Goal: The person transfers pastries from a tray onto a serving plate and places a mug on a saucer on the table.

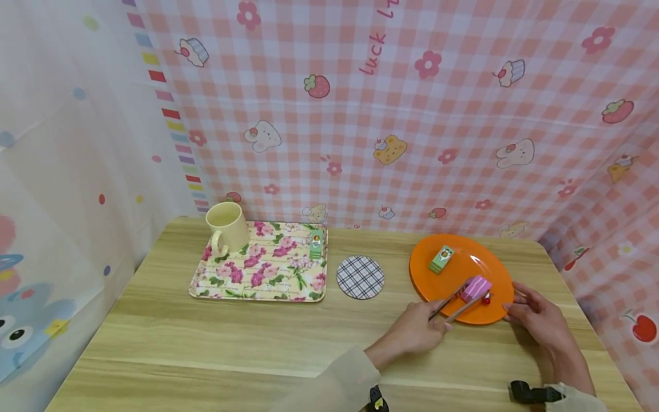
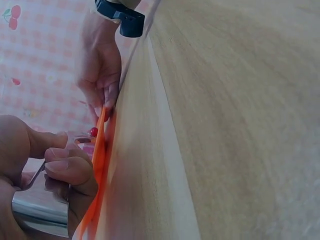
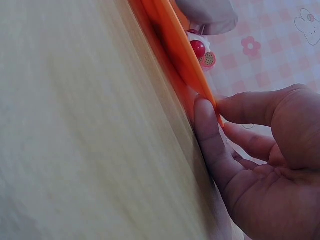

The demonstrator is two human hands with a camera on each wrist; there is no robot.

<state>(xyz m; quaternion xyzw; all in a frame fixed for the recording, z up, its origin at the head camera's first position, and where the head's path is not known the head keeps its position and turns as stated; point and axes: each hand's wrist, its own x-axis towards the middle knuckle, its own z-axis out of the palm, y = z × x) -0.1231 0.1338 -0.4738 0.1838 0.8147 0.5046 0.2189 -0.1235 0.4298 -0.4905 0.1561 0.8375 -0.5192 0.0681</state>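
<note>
My left hand (image 1: 418, 327) holds metal tongs (image 1: 454, 303), their tips on either side of a pink striped block (image 1: 476, 288) over the orange plate (image 1: 423, 268). In the left wrist view, the fingers of the left hand (image 2: 62, 165) are curled round the broad metal end of the tongs (image 2: 40, 214). My right hand (image 1: 538, 316) pinches the plate's right rim; the right wrist view shows the thumb and fingers on both faces of the plate (image 3: 187, 60). A small red ball (image 3: 198, 49) with white beside it lies by the tongs' tips. A green box (image 1: 441, 259) rests further back on the plate.
A floral tray (image 1: 278, 289) lies at the left, bearing a cream mug (image 1: 233, 229) and another green box (image 1: 316, 245). Between tray and plate is a round checked coaster (image 1: 360, 277). A pink checked cloth (image 1: 360, 131) hangs behind the wooden table (image 1: 216, 349).
</note>
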